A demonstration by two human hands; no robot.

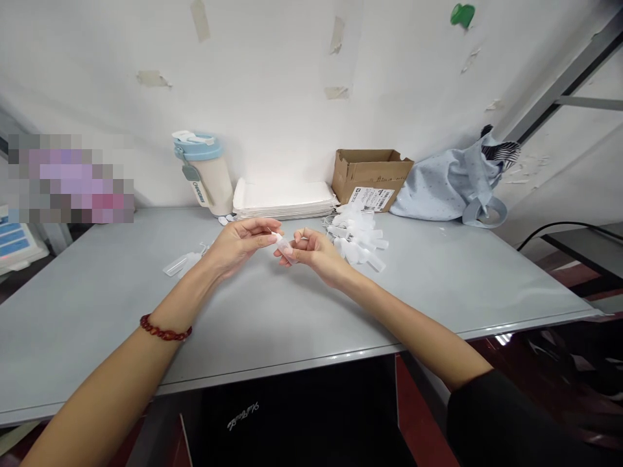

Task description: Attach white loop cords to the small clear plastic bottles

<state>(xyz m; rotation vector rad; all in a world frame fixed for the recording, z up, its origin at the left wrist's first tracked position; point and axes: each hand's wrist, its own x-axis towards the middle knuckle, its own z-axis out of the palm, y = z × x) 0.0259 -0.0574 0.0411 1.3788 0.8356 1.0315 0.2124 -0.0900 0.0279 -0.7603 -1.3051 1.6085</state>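
Observation:
Over the middle of the table, both hands meet at one small translucent plastic bottle (283, 246) with a white neck and a thin, needle-like tip. My right hand (318, 255) grips the bottle's body between thumb and fingers. At the neck end, my left hand (242, 242) is closed in a pinch, its fingertips on the white top. The bottle is tilted, its tip toward the upper left. Beside my right hand lies a heap of similar translucent white bottles (363, 237). Several clear plastic pieces (181, 264) lie behind my left wrist, partly hidden by it.
Along the wall on the grey table (302, 324) stand a blue-lidded tumbler (207, 172), a stack of white trays or sheets (285, 198), an open cardboard box (370, 178) and a light blue cloth bag (442, 181). A white device with blue keys (17, 240) is at far left.

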